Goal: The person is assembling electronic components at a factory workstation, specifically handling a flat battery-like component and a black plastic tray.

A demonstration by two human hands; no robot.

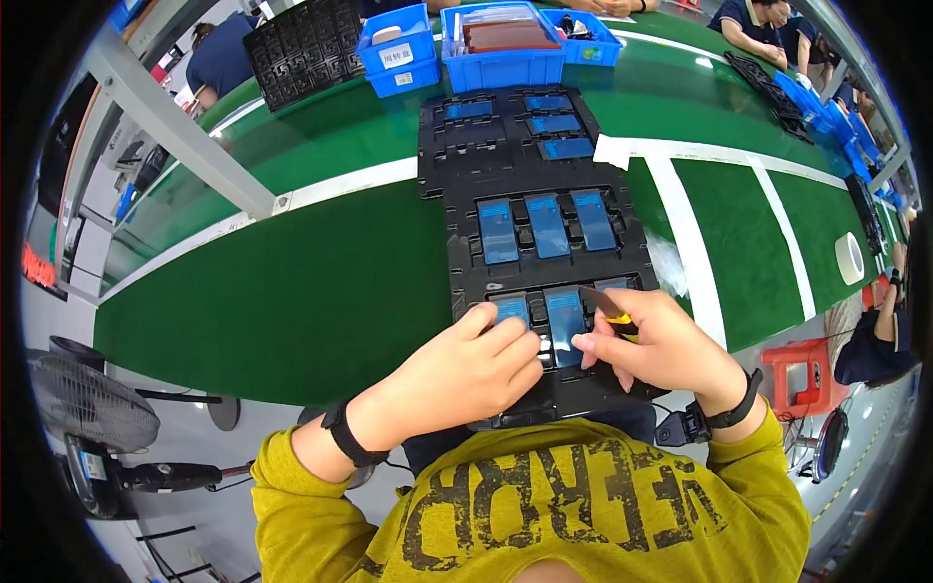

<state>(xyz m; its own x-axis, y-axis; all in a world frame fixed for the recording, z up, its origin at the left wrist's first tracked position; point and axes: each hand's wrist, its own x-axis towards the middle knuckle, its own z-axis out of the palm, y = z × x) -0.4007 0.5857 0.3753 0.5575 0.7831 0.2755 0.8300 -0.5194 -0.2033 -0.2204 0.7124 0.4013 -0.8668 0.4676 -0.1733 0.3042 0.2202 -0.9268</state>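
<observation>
A black plastic tray (466, 276) lies before me, with flat blue-filmed rectangular pieces in its slots. My right hand (653, 342) grips a yellow-and-black knife (622, 323) whose dark blade points up and to the left. Its thumb reaches to the edge of the middle blue piece (565, 328) in the nearest row. My left hand (471, 367) is closed, fingers curled over the left piece (511, 309) of that row. Whatever its fingertips pinch, if anything, is hidden. Part of the right-hand piece in this row is covered by my right hand.
More blue pieces (549, 225) fill the row beyond, and another tray (432, 160) lies past that. Blue bins (503, 70) stand at the back beside an upright black tray (303, 53). A tape roll (849, 258) is at right; a metal post (180, 121) rises at left.
</observation>
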